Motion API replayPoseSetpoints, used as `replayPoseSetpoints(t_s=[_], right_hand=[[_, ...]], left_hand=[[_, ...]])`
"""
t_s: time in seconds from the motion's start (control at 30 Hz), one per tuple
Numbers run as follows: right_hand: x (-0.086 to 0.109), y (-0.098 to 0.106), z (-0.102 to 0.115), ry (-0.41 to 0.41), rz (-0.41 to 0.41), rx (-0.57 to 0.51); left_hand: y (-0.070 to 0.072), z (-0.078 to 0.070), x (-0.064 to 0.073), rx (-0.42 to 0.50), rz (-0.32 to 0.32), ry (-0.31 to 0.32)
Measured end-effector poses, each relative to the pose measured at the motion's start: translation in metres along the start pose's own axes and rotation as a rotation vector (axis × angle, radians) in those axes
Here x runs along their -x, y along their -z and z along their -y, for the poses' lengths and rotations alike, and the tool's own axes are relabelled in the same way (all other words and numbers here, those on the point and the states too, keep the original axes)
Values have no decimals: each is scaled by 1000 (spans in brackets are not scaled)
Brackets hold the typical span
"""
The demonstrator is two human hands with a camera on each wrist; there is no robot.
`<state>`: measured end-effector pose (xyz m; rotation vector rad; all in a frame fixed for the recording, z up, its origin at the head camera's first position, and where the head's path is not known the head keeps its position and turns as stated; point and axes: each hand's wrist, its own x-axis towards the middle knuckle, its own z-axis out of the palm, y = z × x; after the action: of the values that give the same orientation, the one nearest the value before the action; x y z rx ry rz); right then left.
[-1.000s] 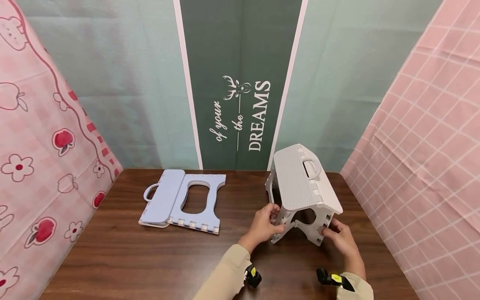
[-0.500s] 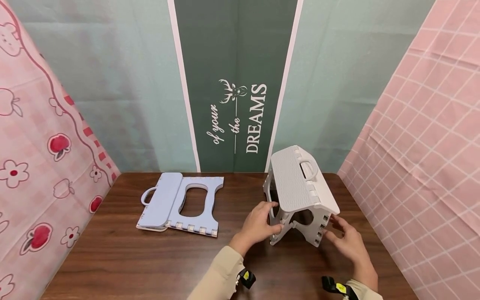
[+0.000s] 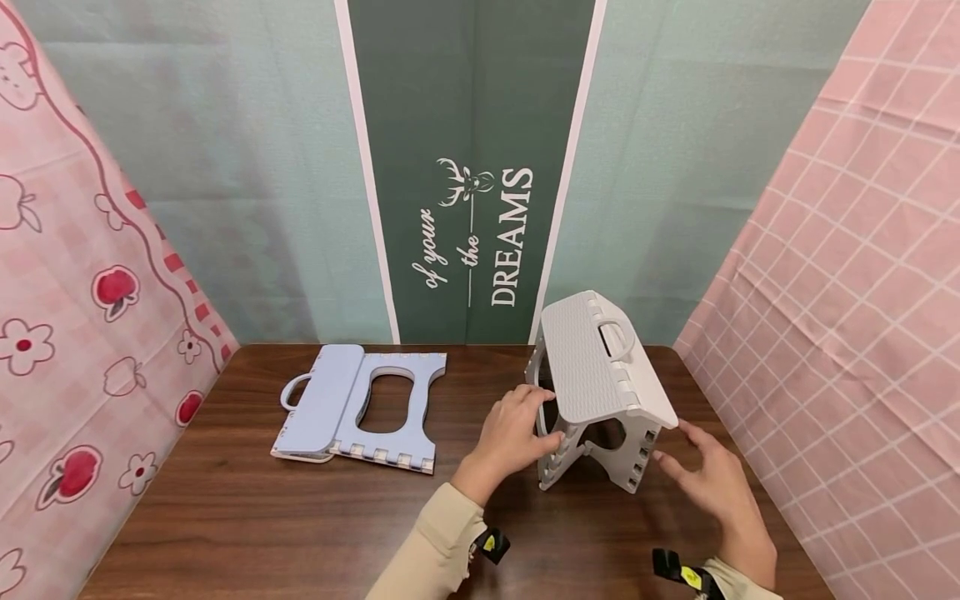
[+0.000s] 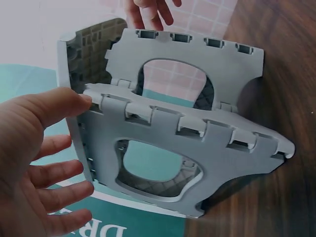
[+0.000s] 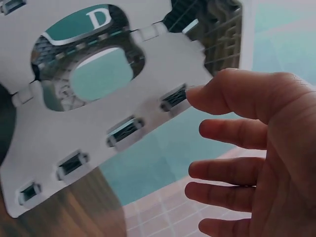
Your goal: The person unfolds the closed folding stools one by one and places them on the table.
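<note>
A light grey folding step stool [image 3: 592, 367] stands partly unfolded at the right of the table, its two top panels sloping like a roof and a carry handle [image 3: 621, 340] on the ridge. At its left side is my left hand [image 3: 506, 437], the thumb tip at the hinged leg edge [image 4: 182, 123] and the other fingers spread, loosely extended. Off the stool's right side my right hand [image 3: 712, 479] holds nothing; its fingers are apart and nearly straight. In the right wrist view, the thumb [image 5: 222, 94] overlaps the slotted edge of a leg panel [image 5: 163, 74].
A pale blue folding stool [image 3: 330, 400] lies folded flat on the brown wooden table [image 3: 300, 533], left of the middle. Behind the table hangs a green curtain [image 3: 637, 167] with lettering. Pink cloths hang at the left [image 3: 67, 333] and right [image 3: 862, 292].
My right hand has drawn away to the right from the grey stool's leg. My left hand has risen slightly along its side, fingers looser. The stool keeps its half-folded shape.
</note>
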<state>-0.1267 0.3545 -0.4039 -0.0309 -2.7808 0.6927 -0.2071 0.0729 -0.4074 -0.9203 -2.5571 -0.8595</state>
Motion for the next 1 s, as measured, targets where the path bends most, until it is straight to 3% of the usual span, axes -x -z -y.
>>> replayPoseSetpoints(t_s=[0.17,0.47,1.0], right_hand=[[-4,7,7,84,-85,-5],[-11,17,20,207,-175,-58],[-25,12,39,261,-199,-163]], left_hand=[[7,-3,-5,-59,-7,-22],[22,-14,-13,-132,-48,-136],[8,-26,-23,87,-61,-226]])
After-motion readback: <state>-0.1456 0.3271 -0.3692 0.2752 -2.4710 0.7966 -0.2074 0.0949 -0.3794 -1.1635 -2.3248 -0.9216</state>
